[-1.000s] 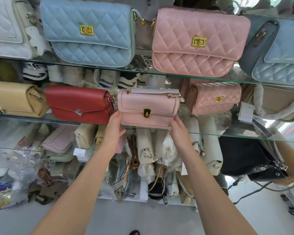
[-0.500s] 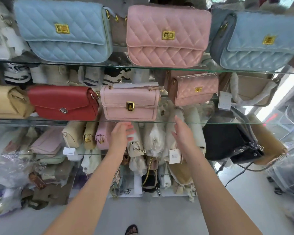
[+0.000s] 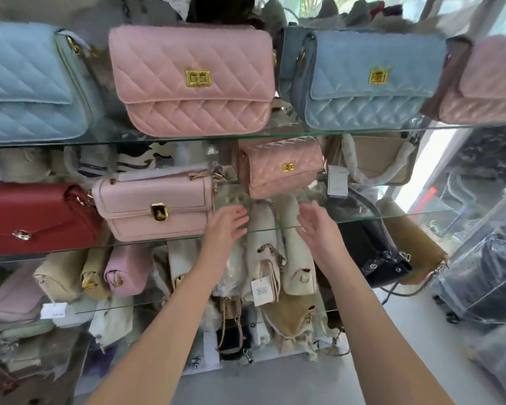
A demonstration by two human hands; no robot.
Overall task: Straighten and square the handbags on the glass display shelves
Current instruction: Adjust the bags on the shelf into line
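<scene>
A smooth pale pink handbag (image 3: 155, 206) with a gold clasp stands on the middle glass shelf (image 3: 362, 219), next to a red bag (image 3: 35, 217). To its right, set further back, sits a small quilted pink bag (image 3: 278, 166). My left hand (image 3: 227, 226) and my right hand (image 3: 319, 226) are both open, palms facing each other, just below that small quilted bag and touching nothing. On the top shelf stand a large quilted pink bag (image 3: 193, 80) and quilted blue bags (image 3: 365, 80).
A beige bag (image 3: 383, 162) with wrapped handles and a white tag stands at the right of the middle shelf. Black (image 3: 374, 252) and tan bags hang below it. Lower shelves hold several wrapped bags. Plastic-covered luggage (image 3: 485, 276) stands at the right.
Both hands let go of the smooth pink bag, dropped, then moved right and up toward the small quilted pink bag. The view swung to the right.
</scene>
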